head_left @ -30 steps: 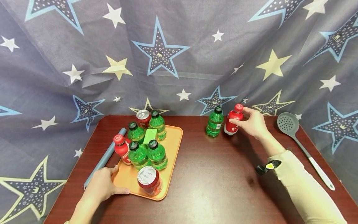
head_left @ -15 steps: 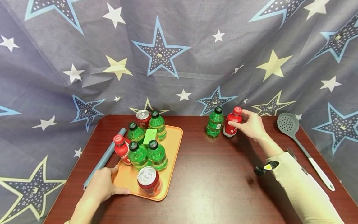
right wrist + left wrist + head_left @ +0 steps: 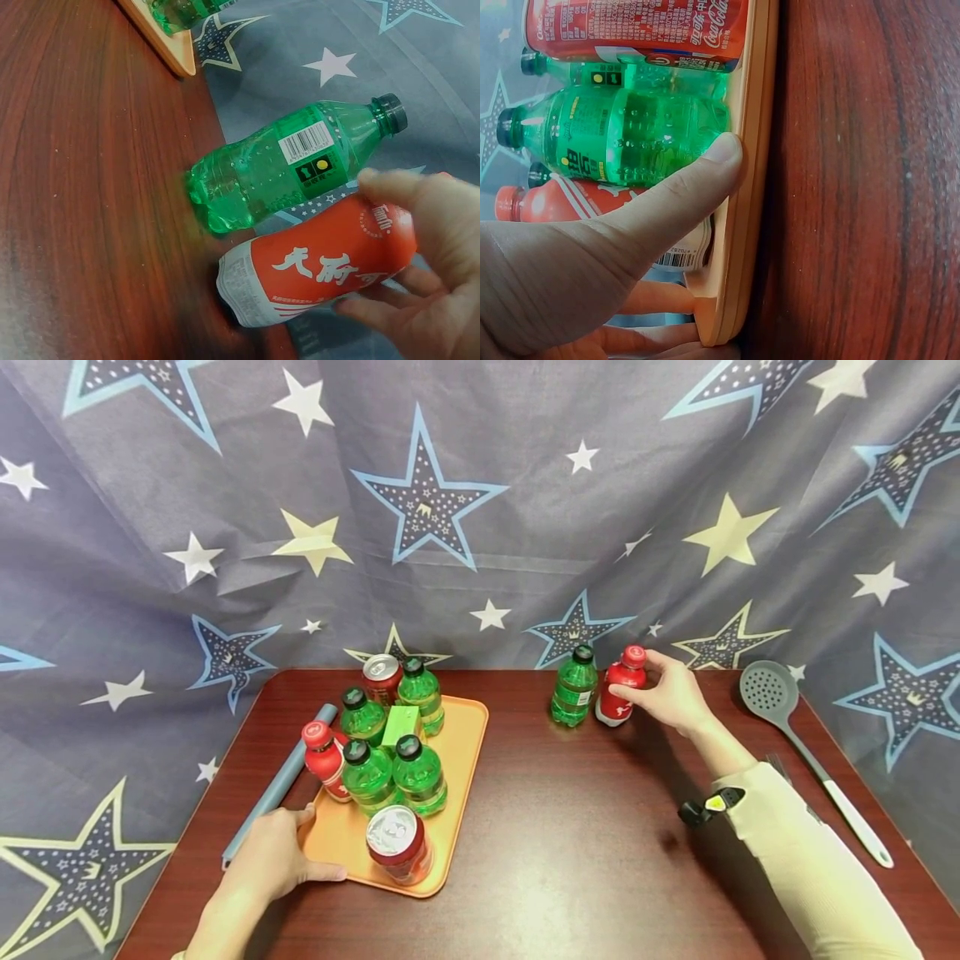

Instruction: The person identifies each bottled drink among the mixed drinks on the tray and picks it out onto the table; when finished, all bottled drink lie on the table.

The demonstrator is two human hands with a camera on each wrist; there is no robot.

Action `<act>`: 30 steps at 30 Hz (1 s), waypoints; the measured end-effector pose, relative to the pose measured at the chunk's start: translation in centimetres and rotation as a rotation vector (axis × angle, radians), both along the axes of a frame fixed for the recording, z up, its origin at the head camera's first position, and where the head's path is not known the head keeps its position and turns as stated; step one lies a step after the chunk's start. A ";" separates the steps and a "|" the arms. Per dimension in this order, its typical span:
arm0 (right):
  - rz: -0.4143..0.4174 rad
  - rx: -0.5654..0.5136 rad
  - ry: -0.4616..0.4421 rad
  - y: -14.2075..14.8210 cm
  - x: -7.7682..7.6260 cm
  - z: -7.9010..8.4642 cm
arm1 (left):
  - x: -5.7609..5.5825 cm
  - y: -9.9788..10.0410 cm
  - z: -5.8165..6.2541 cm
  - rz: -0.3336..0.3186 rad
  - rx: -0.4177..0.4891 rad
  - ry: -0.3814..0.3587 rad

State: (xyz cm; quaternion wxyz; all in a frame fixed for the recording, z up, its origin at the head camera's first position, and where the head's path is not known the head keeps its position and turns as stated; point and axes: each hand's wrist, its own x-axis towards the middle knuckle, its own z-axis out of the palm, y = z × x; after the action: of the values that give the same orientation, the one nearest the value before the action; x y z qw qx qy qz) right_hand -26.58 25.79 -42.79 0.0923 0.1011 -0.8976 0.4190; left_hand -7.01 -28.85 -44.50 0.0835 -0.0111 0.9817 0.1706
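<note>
My right hand [image 3: 675,693] grips a red soda bottle [image 3: 622,685] around its upper part, thumb on one side and fingers on the other. The bottle's base is at the tabletop, close beside a green soda bottle [image 3: 575,689] with a black cap. In the right wrist view, white lettering shows on the red label [image 3: 330,259]. At the left, my left hand [image 3: 270,856] holds the near-left corner of an orange tray [image 3: 468,735]. Its thumb [image 3: 697,176] lies along the rim. Several green bottles [image 3: 420,781], a red bottle [image 3: 326,760], two red cans [image 3: 401,852] and a green box [image 3: 403,725] stand on the tray.
A long blue-grey object [image 3: 281,785] lies along the tray's left side. On the right lies a grey skimmer [image 3: 772,689] with a white handle end; a fork [image 3: 777,767] is partly hidden by the sleeve. A star-patterned cloth [image 3: 465,602] hangs behind the table.
My right hand has lowered the red bottle slightly and brought it left, closer to the standing green bottle. My left hand and the tray have kept their places.
</note>
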 end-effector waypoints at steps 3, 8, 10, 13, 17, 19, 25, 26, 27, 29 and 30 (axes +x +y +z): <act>0.009 -0.046 0.027 0.0 -0.1 0.7 | 0.0 0.0 0.0 0.000 0.003 -0.001; 0.023 -0.135 0.075 -0.5 -0.2 2.8 | -0.1 0.0 -0.1 0.000 0.003 -0.001; 0.023 -0.145 0.090 -0.8 -0.2 3.8 | -0.1 0.0 -0.1 0.001 0.002 -0.002; 0.019 -0.140 0.110 -1.5 -0.3 5.2 | 0.0 0.0 -0.1 0.002 0.001 -0.001; 0.025 -0.137 0.134 -2.8 -0.7 6.6 | -0.1 0.1 0.0 0.000 -0.004 -0.004; 0.044 -0.155 0.143 -3.6 -0.9 7.2 | -0.2 0.1 0.0 -0.002 -0.007 -0.007; 0.127 -0.209 0.175 -7.0 -1.4 8.9 | -0.1 -0.1 -0.2 -0.010 -0.009 0.006; 0.142 -0.217 0.179 -7.7 -1.4 9.1 | -0.1 -0.1 -0.2 -0.011 -0.010 0.011; 0.158 -0.223 0.182 -8.4 -1.5 9.3 | -0.1 -0.1 -0.2 -0.013 -0.013 0.013; 0.183 -0.232 0.181 -9.5 -1.5 9.6 | -0.2 0.0 -0.2 -0.016 -0.013 0.015; 0.195 -0.237 0.176 -10.1 -1.5 9.7 | -0.2 0.0 -0.3 -0.017 -0.012 0.014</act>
State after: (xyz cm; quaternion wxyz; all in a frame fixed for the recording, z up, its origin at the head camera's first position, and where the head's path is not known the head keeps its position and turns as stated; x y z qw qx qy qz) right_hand -28.09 15.74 -33.12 0.1407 0.2124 -0.8164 0.5182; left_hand -7.20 -28.84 -44.75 0.0780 -0.0019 0.9833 0.1642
